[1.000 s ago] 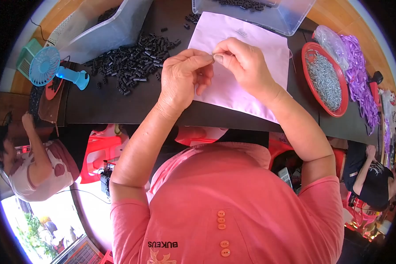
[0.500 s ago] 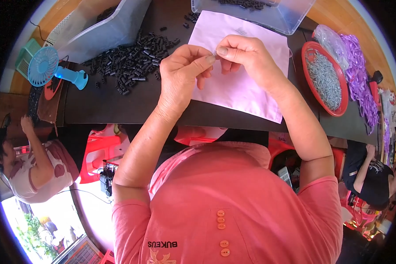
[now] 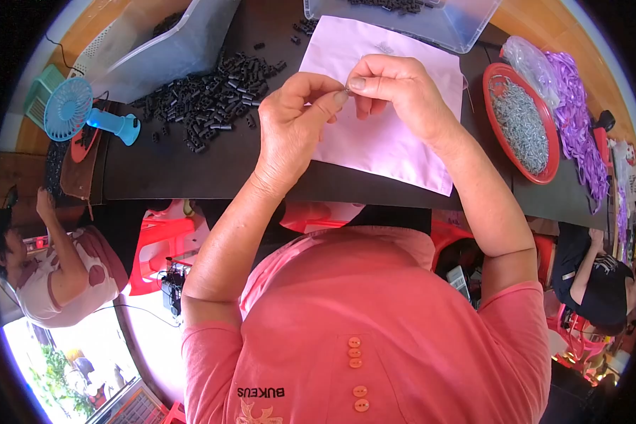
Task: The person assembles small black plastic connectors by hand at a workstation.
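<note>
Over a pale pink cloth my two hands meet, fingertips nearly touching. The thumb and index finger of my left hand are pinched together. Opposite it, my right hand pinches in the same way. Between the tips shows a speck of something small, too tiny to name and mostly covered by the fingers. A small heap of fine metal-coloured bits lies on the cloth just beyond my hands. Left of my left hand, short black tube-like pieces are spread in a pile.
Clear plastic bins with black pieces stand at the far left and far middle. A red bowl of small silvery metal parts sits right, beside purple ribbons and a clear bag. A blue fan stands left. People sit on both sides.
My left fingers have shifted slightly and curled in more against the right fingertips. Both hands otherwise keep their place over the cloth.
</note>
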Demonstrator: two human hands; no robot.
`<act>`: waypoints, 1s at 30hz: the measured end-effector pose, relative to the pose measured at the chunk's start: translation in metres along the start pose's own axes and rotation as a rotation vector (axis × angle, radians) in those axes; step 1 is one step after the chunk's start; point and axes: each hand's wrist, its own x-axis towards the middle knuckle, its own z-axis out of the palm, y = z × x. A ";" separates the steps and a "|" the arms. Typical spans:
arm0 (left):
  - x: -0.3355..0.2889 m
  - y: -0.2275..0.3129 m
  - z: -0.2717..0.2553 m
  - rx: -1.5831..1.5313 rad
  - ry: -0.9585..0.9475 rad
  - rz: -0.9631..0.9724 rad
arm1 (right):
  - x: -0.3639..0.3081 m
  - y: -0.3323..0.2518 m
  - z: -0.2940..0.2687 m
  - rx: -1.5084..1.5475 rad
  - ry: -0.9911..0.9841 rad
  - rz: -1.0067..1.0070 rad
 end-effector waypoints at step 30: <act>0.007 0.002 -0.013 -0.394 -0.104 -0.421 | -0.002 0.014 0.018 -0.034 0.032 -0.105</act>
